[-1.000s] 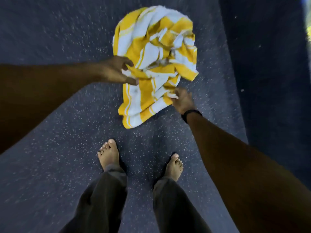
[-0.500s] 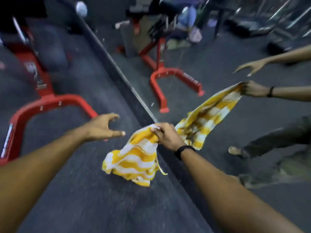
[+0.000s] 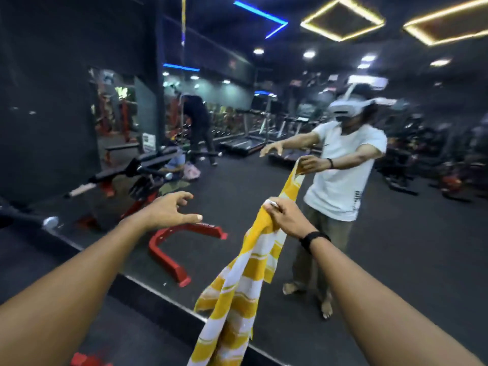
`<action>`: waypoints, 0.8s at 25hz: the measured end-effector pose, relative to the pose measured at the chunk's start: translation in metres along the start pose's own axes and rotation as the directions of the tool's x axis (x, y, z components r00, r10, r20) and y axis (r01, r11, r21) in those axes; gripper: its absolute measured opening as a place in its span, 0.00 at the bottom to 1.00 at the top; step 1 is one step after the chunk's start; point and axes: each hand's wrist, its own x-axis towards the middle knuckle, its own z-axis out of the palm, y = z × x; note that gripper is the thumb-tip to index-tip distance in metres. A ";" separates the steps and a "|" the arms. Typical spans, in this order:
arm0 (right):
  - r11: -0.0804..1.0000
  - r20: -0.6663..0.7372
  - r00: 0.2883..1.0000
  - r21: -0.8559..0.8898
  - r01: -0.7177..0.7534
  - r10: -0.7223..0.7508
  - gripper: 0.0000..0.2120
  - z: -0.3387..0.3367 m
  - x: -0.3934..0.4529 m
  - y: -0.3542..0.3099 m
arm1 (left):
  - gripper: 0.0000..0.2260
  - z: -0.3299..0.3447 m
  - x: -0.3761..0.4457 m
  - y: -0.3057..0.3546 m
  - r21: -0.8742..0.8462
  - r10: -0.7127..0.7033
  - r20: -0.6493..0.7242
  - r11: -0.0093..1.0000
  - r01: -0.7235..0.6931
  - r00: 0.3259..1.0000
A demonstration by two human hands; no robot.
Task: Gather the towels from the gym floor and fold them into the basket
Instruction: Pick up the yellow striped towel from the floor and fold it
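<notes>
Whereas the towel (image 3: 237,291) drooped low by the floor half a second ago, it now hangs full length beneath the right hand (image 3: 286,217), pinched at its top edge; the left hand (image 3: 169,211) hovers alongside, spread and empty.

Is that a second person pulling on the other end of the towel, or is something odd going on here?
No second person: it is a wall mirror. The yellow-and-white striped towel hangs from the right hand, bunched at one corner. The left hand is open and empty. The reflection repeats the same pose. Nothing looks spilled or damaged.
</notes>
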 end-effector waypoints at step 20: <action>0.715 -0.642 0.631 -0.181 -0.676 0.434 0.11 -0.365 -0.574 -0.088 | 0.38 0.239 -0.252 0.460 -0.251 0.731 0.427 0.661 -0.707 0.532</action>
